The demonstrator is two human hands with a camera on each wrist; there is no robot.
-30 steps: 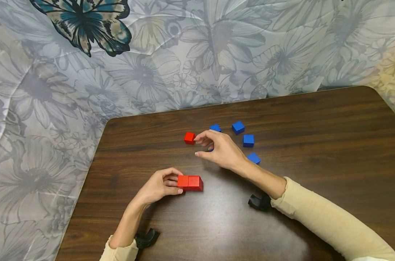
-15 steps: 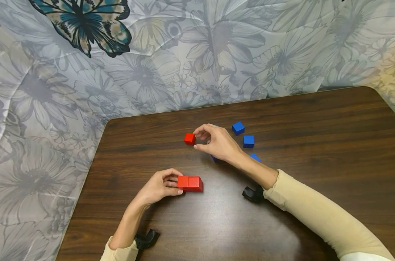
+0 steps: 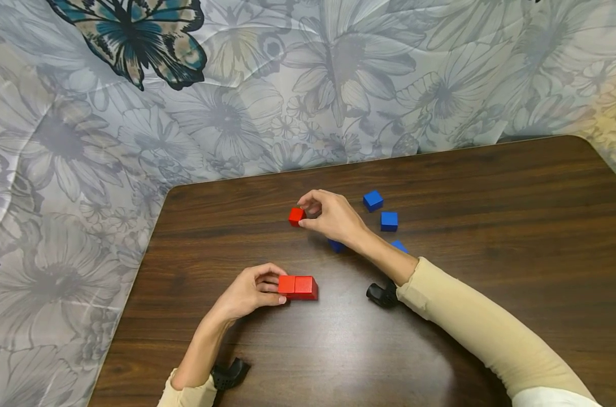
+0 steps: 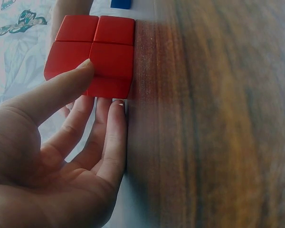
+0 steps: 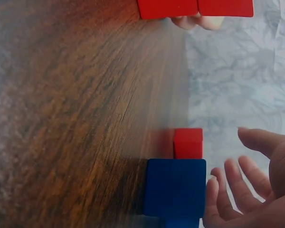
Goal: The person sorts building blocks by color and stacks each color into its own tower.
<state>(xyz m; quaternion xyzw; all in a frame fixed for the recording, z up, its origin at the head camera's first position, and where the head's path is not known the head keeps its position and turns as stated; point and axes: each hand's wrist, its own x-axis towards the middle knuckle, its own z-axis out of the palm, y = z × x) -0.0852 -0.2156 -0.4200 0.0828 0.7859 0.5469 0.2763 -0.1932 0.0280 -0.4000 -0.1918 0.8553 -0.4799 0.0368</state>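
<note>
My left hand (image 3: 247, 291) holds the left end of a compact group of red cubes (image 3: 298, 287) on the table. In the left wrist view these red cubes (image 4: 111, 61) form a block two wide and two high, the thumb across one face and the fingers along the opposite side. Beyond them, a lone red cube (image 3: 295, 217) lies on the tabletop. My right hand (image 3: 333, 217) is at its right side, thumb and fingers spread apart. In the right wrist view, space shows between that hand (image 5: 256, 175) and the lone red cube (image 5: 188, 143).
Several blue cubes lie scattered around the right hand, among them one at the back (image 3: 373, 200), one to the right (image 3: 389, 221) and one partly hidden under the hand (image 3: 335, 246). The dark wooden table (image 3: 481, 226) ends at a patterned cloth (image 3: 338, 85).
My right hand has moved left and slightly away, closer to the lone red cube. It now covers the blue cube at the back left. The left hand has stayed in place.
</note>
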